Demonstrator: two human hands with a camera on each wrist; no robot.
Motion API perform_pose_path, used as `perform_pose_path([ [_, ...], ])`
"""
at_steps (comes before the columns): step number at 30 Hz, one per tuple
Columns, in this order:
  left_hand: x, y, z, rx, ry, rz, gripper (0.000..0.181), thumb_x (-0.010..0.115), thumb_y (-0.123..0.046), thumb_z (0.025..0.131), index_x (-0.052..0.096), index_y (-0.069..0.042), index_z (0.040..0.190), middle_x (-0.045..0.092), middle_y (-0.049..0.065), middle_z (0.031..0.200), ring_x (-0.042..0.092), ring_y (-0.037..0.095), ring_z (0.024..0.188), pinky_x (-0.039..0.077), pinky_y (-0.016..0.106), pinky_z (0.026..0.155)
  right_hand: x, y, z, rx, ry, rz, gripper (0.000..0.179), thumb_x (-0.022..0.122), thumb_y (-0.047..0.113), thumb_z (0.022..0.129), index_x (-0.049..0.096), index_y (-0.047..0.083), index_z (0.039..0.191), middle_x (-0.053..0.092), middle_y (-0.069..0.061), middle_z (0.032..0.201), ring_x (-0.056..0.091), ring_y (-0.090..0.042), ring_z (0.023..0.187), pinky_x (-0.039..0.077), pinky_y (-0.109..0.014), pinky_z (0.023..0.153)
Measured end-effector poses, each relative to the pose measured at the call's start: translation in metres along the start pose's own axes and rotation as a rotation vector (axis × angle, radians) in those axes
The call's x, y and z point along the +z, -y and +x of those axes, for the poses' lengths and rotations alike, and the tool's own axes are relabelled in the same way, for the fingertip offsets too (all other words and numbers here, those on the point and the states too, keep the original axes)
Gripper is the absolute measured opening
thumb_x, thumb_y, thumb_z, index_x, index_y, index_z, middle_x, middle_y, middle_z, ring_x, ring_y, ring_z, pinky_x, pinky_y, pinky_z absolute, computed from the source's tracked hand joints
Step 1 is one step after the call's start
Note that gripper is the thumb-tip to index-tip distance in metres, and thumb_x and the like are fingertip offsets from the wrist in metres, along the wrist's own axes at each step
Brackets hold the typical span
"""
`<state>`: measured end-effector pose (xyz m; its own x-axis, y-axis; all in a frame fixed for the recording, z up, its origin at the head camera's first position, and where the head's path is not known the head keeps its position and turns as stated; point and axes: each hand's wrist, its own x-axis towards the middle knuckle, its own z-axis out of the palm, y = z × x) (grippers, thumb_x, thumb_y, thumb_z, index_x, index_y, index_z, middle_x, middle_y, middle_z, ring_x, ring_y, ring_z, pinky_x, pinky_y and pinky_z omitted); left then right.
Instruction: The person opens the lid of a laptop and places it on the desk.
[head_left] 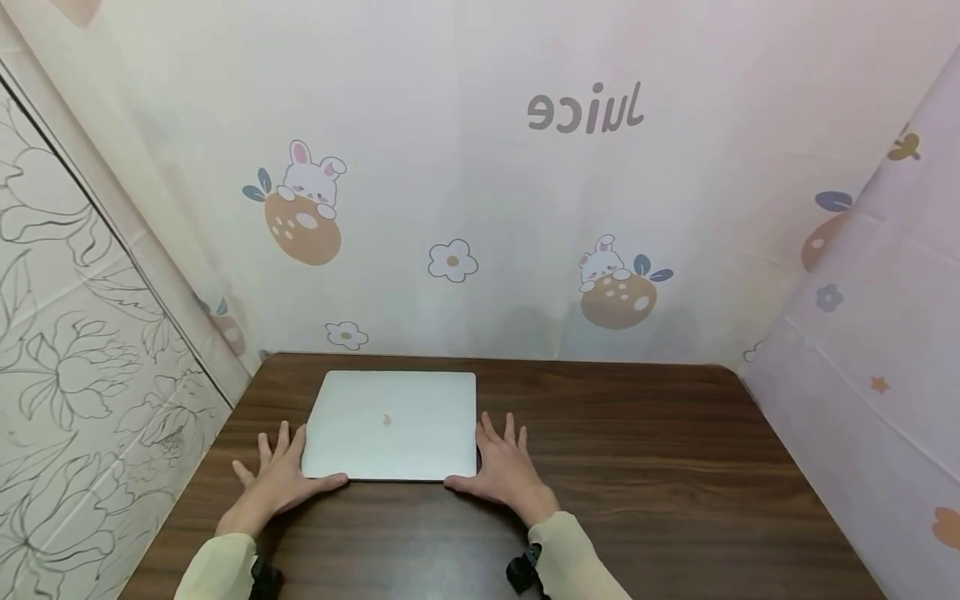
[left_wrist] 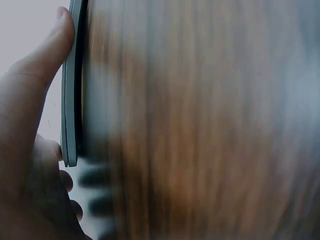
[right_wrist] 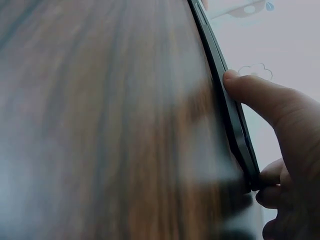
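Observation:
A closed silver laptop (head_left: 390, 417) with a small logo on its lid lies flat on the brown wooden table. My left hand (head_left: 279, 479) is at its near left corner, fingers spread, the thumb along the front edge and the index finger beside the left side. At the near right corner, my right hand (head_left: 510, 468) mirrors this, its thumb (right_wrist: 255, 92) touching the front edge in the right wrist view. The left wrist view shows the left thumb (left_wrist: 55, 45) against the laptop's thin edge (left_wrist: 73, 105), with other fingertips around the corner.
The wooden table (head_left: 637, 442) extends to the right of the laptop and toward me. Behind it hangs a pale curtain (head_left: 510, 192) printed with rabbits, fruit and flowers. Floral-patterned fabric (head_left: 82, 375) borders the left side. A black wrist device (head_left: 522, 571) sits at my right cuff.

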<state>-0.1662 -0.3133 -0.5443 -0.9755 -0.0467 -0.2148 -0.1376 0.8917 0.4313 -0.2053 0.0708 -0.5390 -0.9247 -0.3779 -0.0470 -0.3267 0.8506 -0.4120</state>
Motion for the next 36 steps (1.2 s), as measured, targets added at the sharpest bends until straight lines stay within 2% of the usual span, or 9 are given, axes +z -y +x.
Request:
perform_pose_path([
  [6, 0.006, -0.012, -0.004, 0.019, -0.022, 0.012, 0.136, 0.068, -0.084, 0.075, 0.010, 0.002, 0.164, -0.006, 0.032, 0.168, -0.018, 0.065, 0.146, -0.028, 0.086, 0.092, -0.004, -0.010, -0.007, 0.009, 0.002, 0.021, 0.115, 0.066, 0.083, 0.077, 0.039, 0.007, 0.159, 0.026, -0.017, 0.169, 0.006, -0.058, 0.153, 0.011, -0.074, 0.121],
  [20, 0.013, -0.034, -0.009, 0.031, 0.005, 0.017, 0.137, 0.067, -0.086, 0.073, 0.012, 0.000, 0.164, -0.004, 0.027, 0.170, -0.019, 0.062, 0.148, -0.030, 0.083, 0.096, -0.014, -0.029, -0.020, 0.038, 0.020, 0.036, 0.115, 0.069, 0.080, 0.077, 0.039, 0.004, 0.158, 0.025, -0.018, 0.169, 0.006, -0.062, 0.152, 0.013, -0.072, 0.121],
  [26, 0.017, -0.043, -0.009, 0.038, 0.001, 0.034, 0.137, 0.068, -0.086, 0.072, 0.015, 0.001, 0.163, -0.003, 0.026, 0.171, -0.017, 0.062, 0.149, -0.026, 0.084, 0.098, -0.018, -0.037, -0.025, 0.046, 0.018, 0.047, 0.115, 0.070, 0.079, 0.077, 0.039, 0.002, 0.158, 0.025, -0.020, 0.169, 0.007, -0.063, 0.150, 0.015, -0.071, 0.122],
  [31, 0.020, -0.048, -0.010, 0.053, 0.012, 0.018, 0.138, 0.071, -0.085, 0.071, 0.015, 0.000, 0.164, -0.003, 0.026, 0.171, -0.016, 0.061, 0.149, -0.024, 0.085, 0.099, -0.021, -0.042, -0.030, 0.060, 0.023, 0.062, 0.115, 0.072, 0.077, 0.077, 0.039, 0.002, 0.158, 0.024, -0.021, 0.169, 0.005, -0.062, 0.151, 0.014, -0.071, 0.122],
  [36, 0.021, -0.046, -0.011, 0.065, -0.012, 0.045, 0.135, 0.068, -0.088, 0.070, 0.020, -0.003, 0.164, -0.001, 0.027, 0.171, -0.012, 0.061, 0.150, -0.018, 0.086, 0.102, -0.021, -0.045, -0.031, 0.072, 0.021, 0.067, 0.117, 0.072, 0.078, 0.076, 0.037, 0.005, 0.159, 0.023, -0.025, 0.168, 0.005, -0.060, 0.152, 0.012, -0.071, 0.122],
])
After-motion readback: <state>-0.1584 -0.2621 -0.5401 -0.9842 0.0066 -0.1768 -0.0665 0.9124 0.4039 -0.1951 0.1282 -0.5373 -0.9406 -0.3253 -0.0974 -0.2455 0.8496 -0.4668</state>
